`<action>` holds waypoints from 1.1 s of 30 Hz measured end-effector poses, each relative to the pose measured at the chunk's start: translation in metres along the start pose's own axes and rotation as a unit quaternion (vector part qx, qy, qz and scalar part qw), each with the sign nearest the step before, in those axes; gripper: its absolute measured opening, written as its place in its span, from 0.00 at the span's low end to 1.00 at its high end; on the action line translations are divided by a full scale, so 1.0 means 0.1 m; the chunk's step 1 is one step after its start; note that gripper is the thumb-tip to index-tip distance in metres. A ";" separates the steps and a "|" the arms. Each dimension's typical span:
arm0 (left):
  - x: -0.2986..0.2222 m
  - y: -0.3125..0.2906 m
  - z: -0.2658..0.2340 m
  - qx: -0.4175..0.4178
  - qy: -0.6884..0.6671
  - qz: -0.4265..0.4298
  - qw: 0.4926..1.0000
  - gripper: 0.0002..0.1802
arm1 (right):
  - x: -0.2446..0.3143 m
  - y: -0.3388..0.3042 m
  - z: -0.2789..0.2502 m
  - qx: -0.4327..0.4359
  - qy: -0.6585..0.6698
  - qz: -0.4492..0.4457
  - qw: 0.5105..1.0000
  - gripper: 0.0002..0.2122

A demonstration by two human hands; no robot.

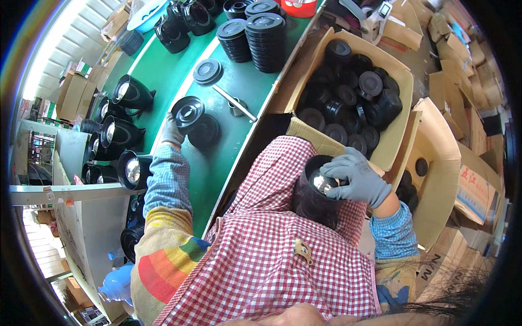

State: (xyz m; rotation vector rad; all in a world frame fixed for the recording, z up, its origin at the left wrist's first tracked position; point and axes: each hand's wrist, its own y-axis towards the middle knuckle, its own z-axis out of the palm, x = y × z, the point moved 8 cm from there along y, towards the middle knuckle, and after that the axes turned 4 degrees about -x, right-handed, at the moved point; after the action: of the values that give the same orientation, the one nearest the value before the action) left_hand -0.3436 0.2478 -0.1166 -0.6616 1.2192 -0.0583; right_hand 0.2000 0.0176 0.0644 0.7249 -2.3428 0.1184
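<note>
My left hand [172,130], in a grey glove, is closed on the edge of a black ring-shaped lid part [188,111] with a hole at its middle. This part is tilted above the green table, overlapping a dark round disc [204,131]. In my lap rests a black jug body [315,198], its mouth facing up and a shiny silver liner [321,182] showing inside. My gloved right hand [356,176] lies over its rim, fingers curled at the mouth; the fingertips are partly hidden.
Stacked black lids [265,43], a single lid [207,71] and a metal rod on a small ring [235,103] occupy the green table [228,157]. Black jugs [133,92] line its left side. A cardboard box [399,141] full of black lids stands at right, beside another box [440,179].
</note>
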 end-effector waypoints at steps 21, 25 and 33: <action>-0.83 -1.02 1.66 0.099 0.728 0.255 0.628 0.24 | -0.22 -1.06 -0.30 -0.385 0.118 0.276 0.873 0.18; 0.00 -1.62 1.19 0.125 0.746 0.412 0.507 0.43 | -0.44 -1.31 -0.19 -0.462 0.176 0.373 0.785 0.18; 0.42 -1.86 0.71 0.133 0.641 0.510 0.558 0.33 | -0.17 -0.68 -0.51 -0.406 0.153 0.189 0.881 0.14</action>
State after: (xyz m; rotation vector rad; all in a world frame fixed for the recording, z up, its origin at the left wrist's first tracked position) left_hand -0.2094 0.1114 -0.0467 0.6888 2.7956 0.3099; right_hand 0.2762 -0.0179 0.0861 -0.1628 -1.9283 -0.5211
